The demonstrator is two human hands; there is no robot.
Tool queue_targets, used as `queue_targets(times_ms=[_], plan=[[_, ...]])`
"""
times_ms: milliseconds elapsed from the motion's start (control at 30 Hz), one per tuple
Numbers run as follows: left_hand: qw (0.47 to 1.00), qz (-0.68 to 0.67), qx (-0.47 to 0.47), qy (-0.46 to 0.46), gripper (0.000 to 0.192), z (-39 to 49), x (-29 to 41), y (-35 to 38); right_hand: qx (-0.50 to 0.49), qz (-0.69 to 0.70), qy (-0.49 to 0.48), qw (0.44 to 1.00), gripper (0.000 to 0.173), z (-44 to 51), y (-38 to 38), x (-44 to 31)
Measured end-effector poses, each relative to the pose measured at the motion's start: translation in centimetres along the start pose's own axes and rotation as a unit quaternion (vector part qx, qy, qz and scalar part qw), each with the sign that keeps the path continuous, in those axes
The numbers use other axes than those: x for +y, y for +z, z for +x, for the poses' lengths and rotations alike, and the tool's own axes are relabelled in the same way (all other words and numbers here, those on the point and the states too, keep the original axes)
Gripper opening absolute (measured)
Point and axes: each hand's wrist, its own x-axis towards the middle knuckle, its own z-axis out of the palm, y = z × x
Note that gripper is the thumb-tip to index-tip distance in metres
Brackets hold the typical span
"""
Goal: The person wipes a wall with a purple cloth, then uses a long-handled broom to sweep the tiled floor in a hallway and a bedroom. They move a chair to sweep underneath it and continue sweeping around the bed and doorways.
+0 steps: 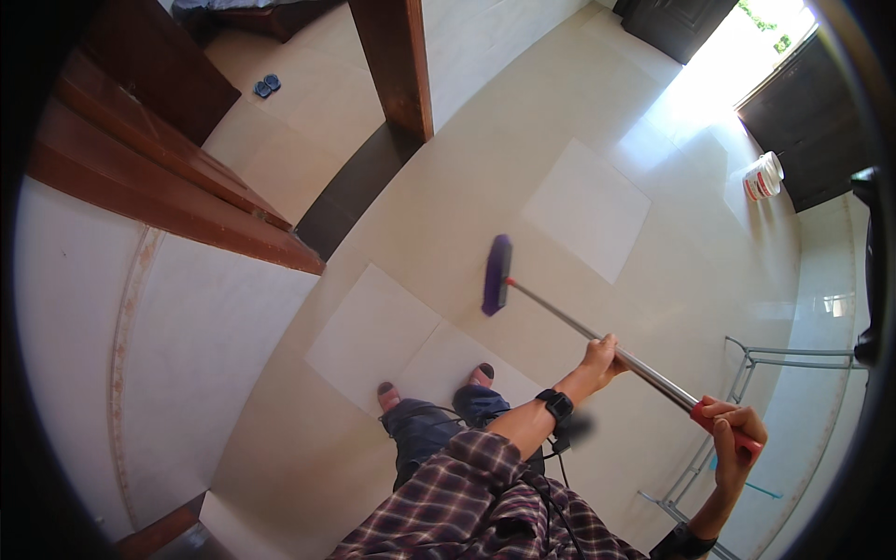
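Observation:
A broom with purple bristles [497, 275] rests its head at the floor in front of me. Its metal handle [560, 316] slants down to the right towards my body. Partway along that shaft, my left hand [600, 360] is wrapped around the metal; a black watch is on its wrist. My right hand [738, 428] grips the red plastic end [702, 414] of the handle. The bristles look slightly blurred. Pale floor tiles [371, 329] lie under my feet and beside the broom head.
At left, a brown wooden door frame [399, 77] borders a dark threshold [357, 189]; blue slippers [267, 85] lie beyond. A white bucket [763, 178] sits near a dark door [805, 126] at upper right. A grey metal rack [745, 371] stands along the right wall.

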Motion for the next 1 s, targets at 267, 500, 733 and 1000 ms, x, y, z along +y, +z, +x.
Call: queue_targets(times_ms=[267, 500, 733, 1000], plan=[[0.998, 0.051, -0.004, 0.046, 0.018, -4.2, 0.8, 5.7, 0.055, 0.082, -0.046, 0.994, 0.019, 0.2, -5.6, -0.5], [0.970, 0.059, 0.182, 0.149, 0.014, -6.6, 10.9, -5.0, -0.063, 0.264, -0.014, 0.962, 0.003, 3.1, 4.3, 5.4], [0.947, 0.043, 0.297, 0.112, 0.014, -8.2, 24.1, -19.5, -0.221, 0.262, 0.042, 0.939, 0.007, 6.3, 21.3, 5.0], [0.977, 0.148, 0.149, -0.042, 0.024, 2.7, 16.5, -8.1, -0.003, 0.112, 0.098, 0.989, 0.004, 9.7, 12.9, -2.4]])
